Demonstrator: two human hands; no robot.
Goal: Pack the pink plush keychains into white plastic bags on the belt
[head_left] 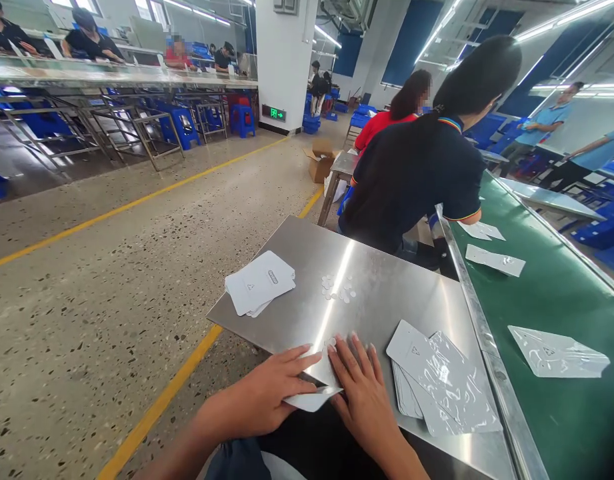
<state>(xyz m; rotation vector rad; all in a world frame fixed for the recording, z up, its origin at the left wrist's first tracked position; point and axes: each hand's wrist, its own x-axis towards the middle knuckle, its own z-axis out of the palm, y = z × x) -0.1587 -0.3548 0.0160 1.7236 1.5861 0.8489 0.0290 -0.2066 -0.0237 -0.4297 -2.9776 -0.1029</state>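
My left hand lies at the near edge of the steel table, fingers stretched over a white card that juts past the edge. My right hand rests flat beside it, fingers together, pressing the same card's right side. To the right lies a pile of white cards in clear sleeves. A stack of white cards sits at the table's left edge. Small round white stickers are scattered in the middle.
A green conveyor belt runs along the right, carrying sleeved cards and white cards. A person in a dark shirt sits ahead with their back to me. A cardboard box stands on the floor.
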